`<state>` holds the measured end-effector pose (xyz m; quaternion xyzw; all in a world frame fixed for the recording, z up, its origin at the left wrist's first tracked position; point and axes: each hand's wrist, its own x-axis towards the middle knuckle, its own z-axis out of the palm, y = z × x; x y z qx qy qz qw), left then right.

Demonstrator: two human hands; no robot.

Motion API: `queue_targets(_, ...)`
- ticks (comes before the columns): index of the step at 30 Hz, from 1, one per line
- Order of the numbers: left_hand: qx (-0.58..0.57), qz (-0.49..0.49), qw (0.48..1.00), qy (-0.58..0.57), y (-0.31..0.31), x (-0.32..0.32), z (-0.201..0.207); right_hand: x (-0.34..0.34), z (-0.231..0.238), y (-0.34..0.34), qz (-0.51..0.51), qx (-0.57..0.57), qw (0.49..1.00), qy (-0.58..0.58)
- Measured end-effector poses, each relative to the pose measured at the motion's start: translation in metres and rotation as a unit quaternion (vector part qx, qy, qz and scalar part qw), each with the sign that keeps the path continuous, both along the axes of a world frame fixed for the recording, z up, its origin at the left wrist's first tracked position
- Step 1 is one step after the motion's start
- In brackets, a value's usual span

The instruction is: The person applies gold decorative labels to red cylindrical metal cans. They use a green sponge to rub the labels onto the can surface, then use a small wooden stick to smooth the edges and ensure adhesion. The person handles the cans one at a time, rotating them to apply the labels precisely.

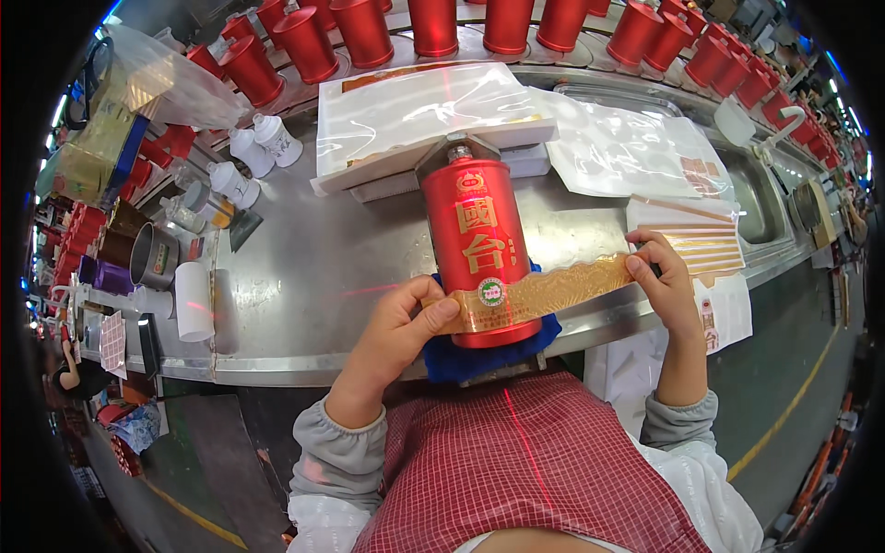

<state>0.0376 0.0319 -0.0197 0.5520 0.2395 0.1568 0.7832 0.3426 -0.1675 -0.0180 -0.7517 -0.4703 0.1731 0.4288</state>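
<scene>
In front of me a red cylindrical bottle (470, 217) lies on a blue cloth (452, 361), its neck pointing away from me. A long gold label strip (562, 282) with a wavy upper edge stretches across the lower end of the bottle. My left hand (396, 327) pinches the strip's left end beside the bottle, thumb on top. My right hand (662, 275) pinches the other end, held out to the right of the bottle. Between the bottle and that hand the strip hangs free. A round green and white mark sits on the bottle just above the strip.
Red bottles (433, 28) line a curved conveyor along the back. White label sheets (424, 115) rest behind the bottle, and more gold strips (696, 244) lie at the right by a sink (761, 198). White bottles (277, 138), a metal cup (155, 255) and a paper roll (194, 300) stand left.
</scene>
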Motion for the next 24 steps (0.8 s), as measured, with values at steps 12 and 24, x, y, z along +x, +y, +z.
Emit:
queue_targets(12,0.069,0.0,0.998,0.013,0.0,-0.003,-0.005,-0.004,-0.004,0.003,-0.007,-0.008,1.0,-0.015)
queue_targets(24,0.556,0.251,0.792,-0.026,-0.074,-0.007,-0.034,-0.006,-0.002,0.006,0.005,-0.034,0.999,-0.029)
